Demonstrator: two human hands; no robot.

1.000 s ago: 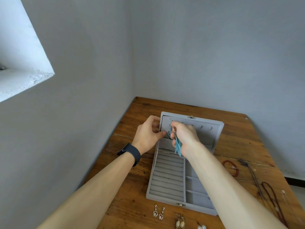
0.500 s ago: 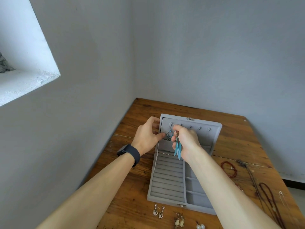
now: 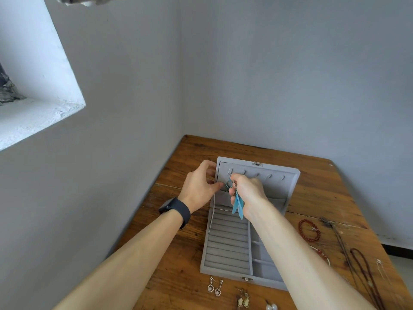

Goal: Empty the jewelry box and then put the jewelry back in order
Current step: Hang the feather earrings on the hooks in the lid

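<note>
Along the near edge of the table (image 3: 312, 198), in a row: silver drop earrings (image 3: 215, 287), cream oval earrings (image 3: 243, 300), pearl earrings (image 3: 271, 307), all just clear of the front wall of the jewelry box (image 3: 228, 249).

Box open, lid (image 3: 279, 186) upright. Left hand (image 3: 199, 186) curled round the lid's left rim, thumb tip just beside the earrings' ring. Right hand (image 3: 248, 191) pinching the blue feather earrings (image 3: 238, 204) by the top, at the leftmost lid hook, feathers hanging over the hinge.

Against half a second earlier: no shift found in hands, box or loose pieces.

To the right: red bead bracelet (image 3: 309, 230) and dark necklace (image 3: 352, 250), apart from the box, the necklace near the right edge. Narrow strip of wood between box and left wall; wider stretch from lid to back wall.
</note>
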